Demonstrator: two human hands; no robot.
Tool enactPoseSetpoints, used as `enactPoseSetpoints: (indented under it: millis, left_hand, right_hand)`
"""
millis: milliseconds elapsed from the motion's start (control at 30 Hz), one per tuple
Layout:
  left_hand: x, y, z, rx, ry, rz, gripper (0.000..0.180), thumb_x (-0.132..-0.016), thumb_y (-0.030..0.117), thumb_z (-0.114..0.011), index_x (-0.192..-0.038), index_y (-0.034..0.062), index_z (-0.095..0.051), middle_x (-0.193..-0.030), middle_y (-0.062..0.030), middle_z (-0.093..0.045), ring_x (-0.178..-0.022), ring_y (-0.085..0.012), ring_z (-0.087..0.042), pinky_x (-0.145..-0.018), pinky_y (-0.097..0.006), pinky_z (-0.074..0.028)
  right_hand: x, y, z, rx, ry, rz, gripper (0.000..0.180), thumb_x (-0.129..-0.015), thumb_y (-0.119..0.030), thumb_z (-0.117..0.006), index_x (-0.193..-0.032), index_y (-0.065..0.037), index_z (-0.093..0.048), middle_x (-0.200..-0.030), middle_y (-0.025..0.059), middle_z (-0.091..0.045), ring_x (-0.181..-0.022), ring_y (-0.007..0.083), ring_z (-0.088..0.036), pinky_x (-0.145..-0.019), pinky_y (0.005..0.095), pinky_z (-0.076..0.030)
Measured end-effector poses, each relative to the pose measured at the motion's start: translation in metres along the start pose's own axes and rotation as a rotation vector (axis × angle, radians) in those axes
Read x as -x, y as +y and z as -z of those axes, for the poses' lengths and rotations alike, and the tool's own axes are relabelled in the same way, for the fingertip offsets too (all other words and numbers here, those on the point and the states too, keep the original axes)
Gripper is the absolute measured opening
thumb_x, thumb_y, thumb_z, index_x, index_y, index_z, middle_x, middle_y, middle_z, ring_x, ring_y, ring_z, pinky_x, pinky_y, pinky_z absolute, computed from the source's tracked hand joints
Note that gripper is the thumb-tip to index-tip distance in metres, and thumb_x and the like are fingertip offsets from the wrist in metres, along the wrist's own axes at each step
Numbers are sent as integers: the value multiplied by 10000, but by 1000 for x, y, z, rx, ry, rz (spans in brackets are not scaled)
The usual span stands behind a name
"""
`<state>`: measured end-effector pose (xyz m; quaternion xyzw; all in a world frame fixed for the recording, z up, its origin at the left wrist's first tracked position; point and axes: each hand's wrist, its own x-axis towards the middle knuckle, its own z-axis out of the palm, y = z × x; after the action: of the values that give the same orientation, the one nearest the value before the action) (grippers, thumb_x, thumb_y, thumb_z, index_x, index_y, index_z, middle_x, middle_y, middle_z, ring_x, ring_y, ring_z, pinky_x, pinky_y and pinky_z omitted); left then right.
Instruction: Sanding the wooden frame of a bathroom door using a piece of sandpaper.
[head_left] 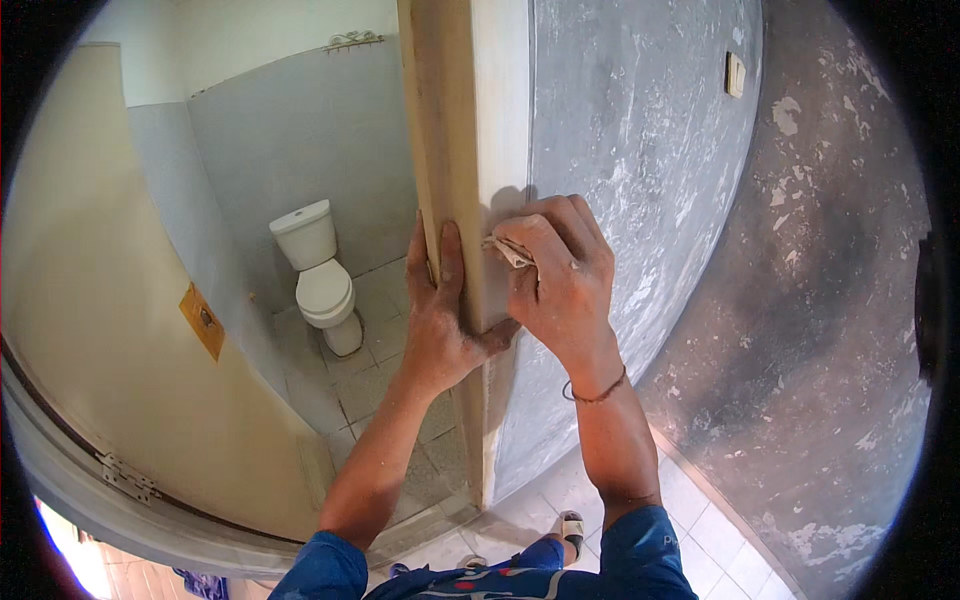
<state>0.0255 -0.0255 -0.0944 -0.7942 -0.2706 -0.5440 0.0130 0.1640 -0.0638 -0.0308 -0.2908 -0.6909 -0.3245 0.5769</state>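
Patchy grey wall (630,150) is filling the upper middle of the frame, with white blotches showing all over it, and a light switch (735,75) is sitting near its far edge at upper right. Another, browner wall (800,330) is curving down the right side, looking just as flaky. Over on the left, a cream door (90,220) is standing open, with a hinge (127,477) showing at lower left and a yellowish lock plate (203,320) nearer the middle. Past it, a white toilet (325,290) is sitting lid-down on grey floor tiles (375,375), and the walls back there are going grey below, pale above. Lighter tiles (690,495) are running along the bottom right.

Smack in the center, a bare-looking door frame (440,120) is running top to bottom, tan on one face and paler on the other. My left hand (440,335) is clasping it, fingers lying on the tan side and thumb reaching around to the pale side. My right hand (568,270) is pinching a small crumpled pale piece (514,252) up against the frame, just right of center; can't tell if it's paper or cloth. Dust is coating those fingers.
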Motion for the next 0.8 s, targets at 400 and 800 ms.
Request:
enactPoseSetpoints:
  millis: [400, 800]
  left_hand:
    - [4, -5, -2, 32, 24, 27, 1219, -514, 191, -837, -1501, 60, -134, -1484, -328, -96, -1387, -470, -137, -1082, -520, -312]
    - [6, -9, -4, 58, 37, 12, 1200, -507, 198, -832, -1481, -3, -160, -1485, -337, -106, -1389, -475, -128, -1094, -520, -268]
  right_hand:
    - [27, 4, 9, -109, -140, 81, 263, -615, 11, -689, -855, -56, -607, -827, 81, -579, -735, 279, -559, -617, 365, -460]
    - [20, 2, -1, -136, -37, 96, 240, -636, 46, -679, -855, -41, -634, -813, 98, -603, -692, 272, -577, -585, 343, -472]
